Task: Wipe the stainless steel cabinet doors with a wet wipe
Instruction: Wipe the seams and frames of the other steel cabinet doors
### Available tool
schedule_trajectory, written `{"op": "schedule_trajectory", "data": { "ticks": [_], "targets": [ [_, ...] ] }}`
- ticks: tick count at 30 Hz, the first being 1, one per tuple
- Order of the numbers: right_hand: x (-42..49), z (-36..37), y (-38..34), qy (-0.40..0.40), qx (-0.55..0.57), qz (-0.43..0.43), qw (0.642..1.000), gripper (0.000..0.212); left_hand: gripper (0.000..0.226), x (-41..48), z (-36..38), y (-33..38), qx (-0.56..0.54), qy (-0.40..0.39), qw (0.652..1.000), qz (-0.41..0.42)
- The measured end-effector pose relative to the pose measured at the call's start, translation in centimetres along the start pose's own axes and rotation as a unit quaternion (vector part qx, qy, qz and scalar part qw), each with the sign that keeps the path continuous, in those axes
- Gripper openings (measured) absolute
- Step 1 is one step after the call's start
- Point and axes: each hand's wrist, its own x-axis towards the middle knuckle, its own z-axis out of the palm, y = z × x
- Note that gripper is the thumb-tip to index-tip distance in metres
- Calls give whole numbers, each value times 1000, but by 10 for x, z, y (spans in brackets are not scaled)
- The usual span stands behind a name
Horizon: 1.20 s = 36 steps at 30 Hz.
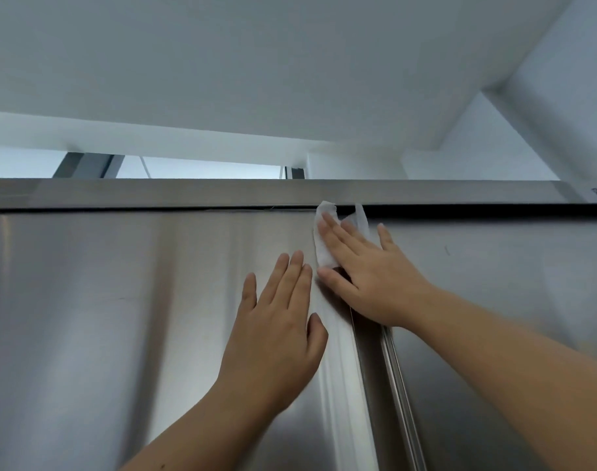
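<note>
my right hand (368, 277) presses the wet wipe (325, 253) flat, fingers straight, at the top of the cabinet doors (103, 300), over their seam (372, 368); left hand (276, 328) rests spread and empty just beside it; the steel lies below, so i'd stroke downward

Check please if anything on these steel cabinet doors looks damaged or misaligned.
The dark gap above the right door is far wider than the thin line above the left door, so the doors look unevenly set. A small dark mark sits on the right door.
</note>
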Motion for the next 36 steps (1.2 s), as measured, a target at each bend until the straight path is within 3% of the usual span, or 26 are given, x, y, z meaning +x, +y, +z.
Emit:
{"op": "schedule_trajectory", "data": {
  "ticks": [6,11,17,21,26,29,36],
  "targets": [
    [-8,9,-10,24,-10,42,999,82,57,0,1,-2,9,6,1000,5],
    [-4,1,-9,-11,-33,75,997,67,57,1,3,-1,13,16,1000,6],
    [7,4,0,-20,-4,91,996,69,58,1,5,-1,20,24,1000,4],
    [-3,17,-1,19,-24,62,998,93,57,1,7,-2,22,26,999,3],
    [-2,11,-5,3,45,89,995,67,57,1,6,-2,23,34,999,6],
    [5,7,-6,3,44,100,994,67,57,0,6,-2,23,34,999,5],
    [-9,18,-4,32,-31,60,997,98,57,0,6,-3,30,29,999,10]
  ]
}}
